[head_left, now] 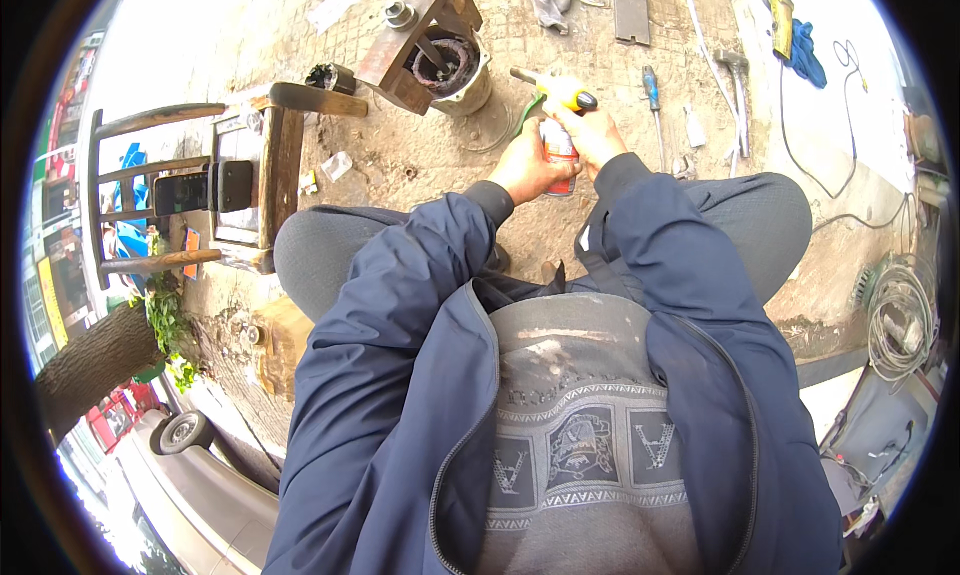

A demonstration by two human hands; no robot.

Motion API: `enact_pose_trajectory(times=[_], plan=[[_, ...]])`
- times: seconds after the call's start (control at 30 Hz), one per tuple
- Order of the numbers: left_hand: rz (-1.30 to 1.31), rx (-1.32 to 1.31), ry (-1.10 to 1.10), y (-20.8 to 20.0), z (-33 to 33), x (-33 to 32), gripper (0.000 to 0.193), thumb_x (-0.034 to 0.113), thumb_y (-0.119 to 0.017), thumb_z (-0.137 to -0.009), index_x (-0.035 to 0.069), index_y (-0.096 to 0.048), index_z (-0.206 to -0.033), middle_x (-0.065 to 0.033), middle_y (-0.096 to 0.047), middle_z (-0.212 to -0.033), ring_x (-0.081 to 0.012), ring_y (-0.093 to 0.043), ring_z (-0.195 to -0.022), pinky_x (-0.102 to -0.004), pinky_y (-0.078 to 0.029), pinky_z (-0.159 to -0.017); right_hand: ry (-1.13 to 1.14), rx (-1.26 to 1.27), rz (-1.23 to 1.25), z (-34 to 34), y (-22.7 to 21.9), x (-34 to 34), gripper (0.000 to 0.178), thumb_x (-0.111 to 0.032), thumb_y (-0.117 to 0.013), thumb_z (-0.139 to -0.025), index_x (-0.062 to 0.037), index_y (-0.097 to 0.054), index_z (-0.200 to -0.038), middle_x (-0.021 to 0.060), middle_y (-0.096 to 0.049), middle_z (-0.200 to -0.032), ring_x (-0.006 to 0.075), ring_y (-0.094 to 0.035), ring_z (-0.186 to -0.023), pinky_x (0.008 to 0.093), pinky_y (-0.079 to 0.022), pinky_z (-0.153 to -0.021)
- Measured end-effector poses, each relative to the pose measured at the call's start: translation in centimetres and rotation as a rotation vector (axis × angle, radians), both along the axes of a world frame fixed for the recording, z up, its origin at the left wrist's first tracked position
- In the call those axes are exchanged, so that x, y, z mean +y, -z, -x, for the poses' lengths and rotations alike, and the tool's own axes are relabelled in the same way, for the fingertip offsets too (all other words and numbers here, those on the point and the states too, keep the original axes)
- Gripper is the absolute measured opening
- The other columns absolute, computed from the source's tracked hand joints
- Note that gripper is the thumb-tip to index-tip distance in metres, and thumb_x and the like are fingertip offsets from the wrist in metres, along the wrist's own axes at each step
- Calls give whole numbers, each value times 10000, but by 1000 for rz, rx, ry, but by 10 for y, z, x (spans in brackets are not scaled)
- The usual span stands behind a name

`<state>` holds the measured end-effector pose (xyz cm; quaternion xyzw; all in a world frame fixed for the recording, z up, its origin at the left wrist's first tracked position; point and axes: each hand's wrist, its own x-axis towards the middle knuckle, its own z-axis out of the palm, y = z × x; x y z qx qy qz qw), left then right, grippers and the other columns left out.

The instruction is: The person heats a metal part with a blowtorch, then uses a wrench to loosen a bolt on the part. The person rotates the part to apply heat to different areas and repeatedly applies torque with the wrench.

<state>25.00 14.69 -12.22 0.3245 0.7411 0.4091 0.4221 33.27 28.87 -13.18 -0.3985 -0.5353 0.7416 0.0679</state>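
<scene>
In front of my crossed legs, my left hand [528, 167] is wrapped round a red and white can [560, 153]. A yellow and black gas torch head [574, 95] with a brass-coloured nozzle sits above the can, the nozzle pointing away to the left. My right hand [598, 140] closes on the torch head from the right; its fingers partly hide where head and can meet. Beyond them to the left stands a round metal housing [468, 93] with a dark ring inside. A heavy steel bar [400, 50] with a bolt and nut [400, 15] lies across it.
A wooden chair [285, 165] lies at the left with a phone [234, 186] on it. A screwdriver [652, 95], a hammer [738, 85] and a grey plate [631, 13] lie on the ground to the right. Farther right are a yellow power tool [780, 20] and coiled cable [900, 320].
</scene>
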Motion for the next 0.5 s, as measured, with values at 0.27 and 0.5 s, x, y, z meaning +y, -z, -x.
enact_pose_trajectory(times=[0.27,0.5], plan=[[13,88,-16,6,-13,1,777,364,-950,-747,-62,-493,-1209,-272,-733,-1066,-387,-751,-1008,-441,-588,-896,-331,-288,-796,-34,-66,50,450,-395,-740,-985,18,-743,-1162,137,-782,-952,197,-760,-837,332,-589,-789],[-25,35,12,14,-22,2,754,332,-958,-777,-68,-493,-1215,-234,-733,-1077,-289,-740,-1002,-409,-600,-882,-582,-402,-1052,-38,-85,53,495,-480,-696,-981,3,-727,-1085,257,-751,-981,404,-730,-979,483,-558,-900]])
